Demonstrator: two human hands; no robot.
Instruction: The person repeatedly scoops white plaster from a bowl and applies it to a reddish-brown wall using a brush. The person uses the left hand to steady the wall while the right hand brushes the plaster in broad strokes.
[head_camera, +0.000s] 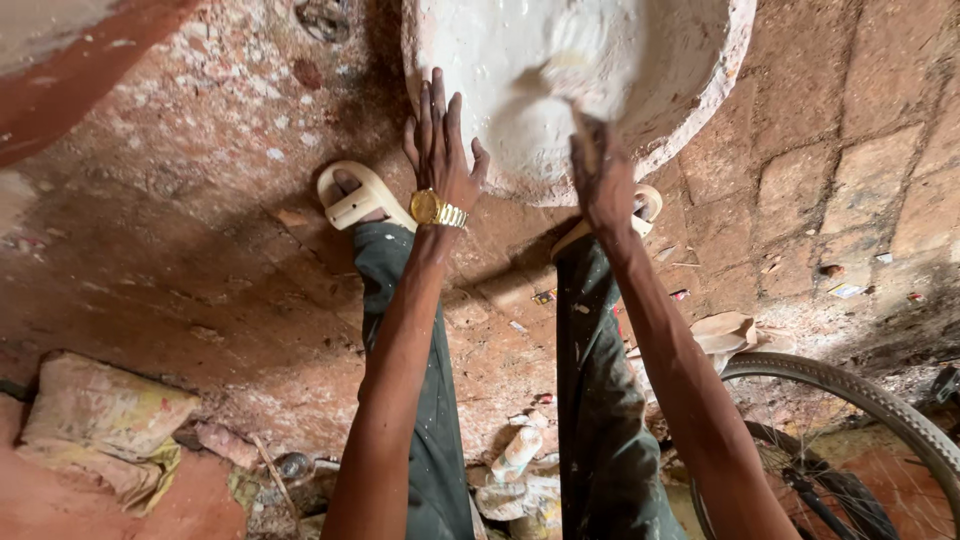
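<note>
Two bare hands worked at a wide basin (690, 110) of white paste on the brick floor (860, 190), the left hand (440, 150) pressed flat with fingers spread against its near rim, the right hand (600, 180) closed around a stick (582, 135) dipped into the paste beyond its knuckles.
</note>
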